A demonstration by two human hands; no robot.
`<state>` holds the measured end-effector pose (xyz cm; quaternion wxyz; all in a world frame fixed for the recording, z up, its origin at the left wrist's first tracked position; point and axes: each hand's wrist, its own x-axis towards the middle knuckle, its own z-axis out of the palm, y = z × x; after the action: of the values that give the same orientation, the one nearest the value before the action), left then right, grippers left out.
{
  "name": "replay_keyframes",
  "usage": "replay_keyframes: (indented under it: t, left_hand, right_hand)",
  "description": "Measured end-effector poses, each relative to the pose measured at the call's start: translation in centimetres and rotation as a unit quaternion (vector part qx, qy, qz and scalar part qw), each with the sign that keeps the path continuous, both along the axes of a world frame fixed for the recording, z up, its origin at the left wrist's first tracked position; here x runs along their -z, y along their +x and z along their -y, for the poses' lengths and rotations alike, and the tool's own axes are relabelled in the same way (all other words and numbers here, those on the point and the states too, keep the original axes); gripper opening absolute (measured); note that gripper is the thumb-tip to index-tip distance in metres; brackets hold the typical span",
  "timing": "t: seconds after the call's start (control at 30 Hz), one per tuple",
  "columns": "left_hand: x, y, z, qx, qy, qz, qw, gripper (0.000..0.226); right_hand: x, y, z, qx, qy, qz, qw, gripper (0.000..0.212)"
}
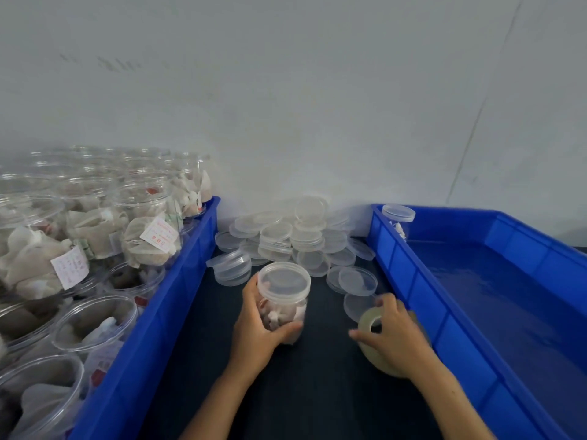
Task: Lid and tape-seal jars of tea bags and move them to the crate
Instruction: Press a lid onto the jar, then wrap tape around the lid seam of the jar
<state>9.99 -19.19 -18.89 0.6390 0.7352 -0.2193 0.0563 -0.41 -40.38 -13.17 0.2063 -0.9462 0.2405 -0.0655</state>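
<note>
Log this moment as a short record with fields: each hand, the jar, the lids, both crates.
left hand: grips the lidded jar, upright on the dark table
right hand: holds the tape roll
jar lid: on, no tape seen yet
loose lids: piled by the wall
left crate: full of open jars of tea bags
right crate: one lidded jar in far corner

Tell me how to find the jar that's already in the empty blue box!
Look at the blue crate on the right. In its far left corner, by the wall, stands one small clear jar. It is the only jar there, and it has its lid on.
</note>
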Motion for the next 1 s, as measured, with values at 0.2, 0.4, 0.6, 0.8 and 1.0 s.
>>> replay_keyframes:
  t: [0.2,0.4,0.6,0.8,1.0]
  left_hand:
    - [-1.7,-1.4,1.1,-0.083,-0.043,0.074,0.993,0.094]
    - [-3.0,-2.5,0.9,-0.121,0.025,0.199,0.972,0.082]
    - [-4.9,-3.1,0.7,-0.165,0.074,0.281,0.942,0.046]
    - [-7.8,-2.8,0.0,-0.062,0.120,0.290,0.948,0.033]
    - [-8.9,-3.0,-0.2,-0.015,0.077,0.233,0.969,0.030]
  right_hand:
    - [0.3,-1.9,0.4,-0.058,-0.100,-0.147,0.982,0.041]
    - [-0.3,-1.6,0.0,-0.056,-0.068,-0.067,0.994,0.014]
    - [-1.8,-0.9,-1.8,-0.092,0.221,0.124,0.963,0.012]
    - [-3.3,-1.1,-4.7,-0.180,0.218,0.251,0.926,0.010]
    - [-3.7,-1.6,-5.2,-0.250,0.128,0.271,0.921,0.015]
